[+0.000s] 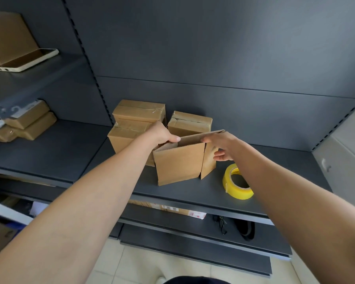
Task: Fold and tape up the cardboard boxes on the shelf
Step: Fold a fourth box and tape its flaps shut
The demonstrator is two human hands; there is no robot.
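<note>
Forearms reach up from the bottom edge, both bare, over pale floor tiles point(141, 263). Lower shelf point(193, 226) below carries labelled packages point(172, 208) and a black corded item point(244, 228), details too dark to tell.

Main shelf point(70, 150), dark grey. Yellow tape roll point(237, 182) lies near its front edge, tilted, partly hidden by the right forearm, just right of the open box and not touching it.

Open cardboard box point(178, 162) stands upright on the main shelf, centre, top unsealed, side panel angled out at its right. Left grip point(164, 134) holds the box's top left corner, thumb over the rim, fingers hidden behind. Right grip point(223, 146) holds the top right edge, fingers curled over the rim, thumb against the outer side panel. Both grips clenched on the box.

Behind it, three taped boxes: lower box point(125, 136) touching or just beside the open box on the left, upper box point(138, 110) stacked on it, third box point(190, 124) to the right on the shelf, just behind the open box. Tape seams show on their tops, wrinkled.

Back panel point(234, 58) dark grey, slotted upright point(86, 64) dividing the bays.

Left bay: flat cardboard parcels point(29, 121) stacked, well apart from the work area. Upper left shelf: white-edged phone point(29, 60) lying flat, leaning cardboard piece point(8, 35) beside it.
</note>
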